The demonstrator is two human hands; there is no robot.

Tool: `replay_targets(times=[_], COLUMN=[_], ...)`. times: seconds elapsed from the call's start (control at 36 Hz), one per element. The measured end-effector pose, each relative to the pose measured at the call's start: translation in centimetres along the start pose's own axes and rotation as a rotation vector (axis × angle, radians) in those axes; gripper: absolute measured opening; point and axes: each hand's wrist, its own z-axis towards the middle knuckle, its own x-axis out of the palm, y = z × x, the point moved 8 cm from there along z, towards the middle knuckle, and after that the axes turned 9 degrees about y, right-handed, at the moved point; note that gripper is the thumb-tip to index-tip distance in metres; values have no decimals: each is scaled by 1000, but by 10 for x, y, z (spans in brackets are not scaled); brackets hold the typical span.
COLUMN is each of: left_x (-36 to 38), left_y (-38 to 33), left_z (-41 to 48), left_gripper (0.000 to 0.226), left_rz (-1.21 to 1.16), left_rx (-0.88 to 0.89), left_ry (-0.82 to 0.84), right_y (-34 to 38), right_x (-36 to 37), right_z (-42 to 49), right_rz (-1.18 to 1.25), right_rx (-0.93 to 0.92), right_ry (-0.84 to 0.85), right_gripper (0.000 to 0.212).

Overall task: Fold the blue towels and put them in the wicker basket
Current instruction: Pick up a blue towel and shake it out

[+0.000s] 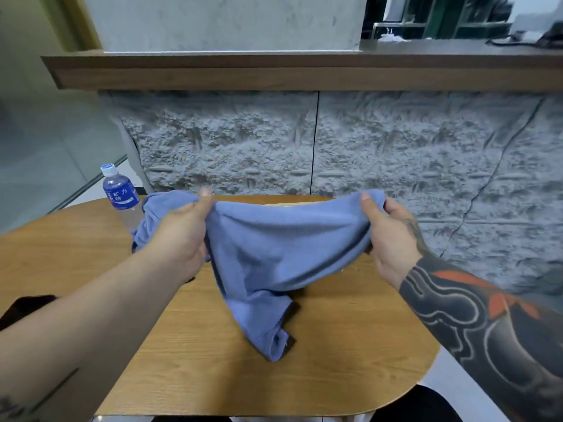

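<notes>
Head view shows us holding a blue towel [283, 248] up over the wooden worktop [350, 330], our left hand [179, 236] and right hand [393, 236] each gripping one end of its top edge. On both hands the fingers are closed, the thumb pressing the cloth against the curled fingers behind it, so each hand pinches a bunched corner. The towel sags between the hands, and its lower part trails down onto the worktop in a crumpled tail. A second heap of blue cloth [155, 217] lies behind our left hand, just beside a water bottle [118, 196]. Of the wicker basket [286, 204] we see only a thin pale strip of rim above the sagging edge; the towel hides the rest.

We judge the step in hand to be spreading the towel flat before the first fold. To do it well we should draw the hands apart until the top edge is taut, work the pinches out to the true corners, and lift enough for the tail to hang free and untwist. Then we can lay it down smoothly on bare worktop near us.
</notes>
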Motion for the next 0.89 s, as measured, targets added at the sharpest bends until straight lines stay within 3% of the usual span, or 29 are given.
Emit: replay_targets(times=[0.08,0.14,0.19,0.28,0.33,0.44,0.56,0.67,0.78,0.89], left_x=[-7,-12,-10,-4,-4,-5,-6,7,16,22], left_y=[8,7,4,-3,-11,-31,-52,-72,-93,-115], left_z=[-3,-6,-9,-15,-16,-14,-17,-24,-27,-29], left_gripper=[28,22,17,22,26,23,15,29,30,40], left_rz=[50,39,9,-3,-13,-31,-58,-66,-124,-53], left_rx=[9,35,56,83,103,151,228,262,284,378], left_ry=[89,111,129,156,153,134,93,126,151,223], right_y=[9,15,20,19,23,38,68,89,94,110], right_x=[6,16,24,27,23,-1,-9,3,26,30], right_z=[8,8,4,-1,1,20,15,13,13,12], right_rz=[159,192,94,-57,-97,-127,-148,-86,77,-86], right_rx=[52,114,155,221,231,126,-57,-107,-35,-136], right_ry=[89,268,456,570,528,227,88,149,355,432], right_gripper=[26,32,45,52,51,75,50,37,60,80])
